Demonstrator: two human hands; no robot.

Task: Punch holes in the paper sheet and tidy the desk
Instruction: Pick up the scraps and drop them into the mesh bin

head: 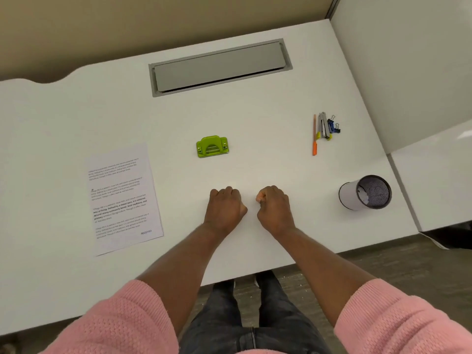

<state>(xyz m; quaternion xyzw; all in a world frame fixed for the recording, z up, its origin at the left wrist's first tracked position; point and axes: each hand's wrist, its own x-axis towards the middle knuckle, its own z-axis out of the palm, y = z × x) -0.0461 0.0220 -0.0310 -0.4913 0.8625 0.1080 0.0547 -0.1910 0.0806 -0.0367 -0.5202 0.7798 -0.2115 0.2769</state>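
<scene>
On the desk (255,129) before me both grips, left hand (225,209) and right hand (274,209), rest as empty fists, nothing begun; next I must fetch the paper sheet (122,198) lying far left to the green punch (212,146) ahead.

printed paper sheet (124,199) flat, green hole punch (212,146) apart

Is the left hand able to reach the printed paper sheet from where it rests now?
Probably yes. The left hand rests fisted on the desk, and bare desk lies between it and the paper sheet.
</scene>
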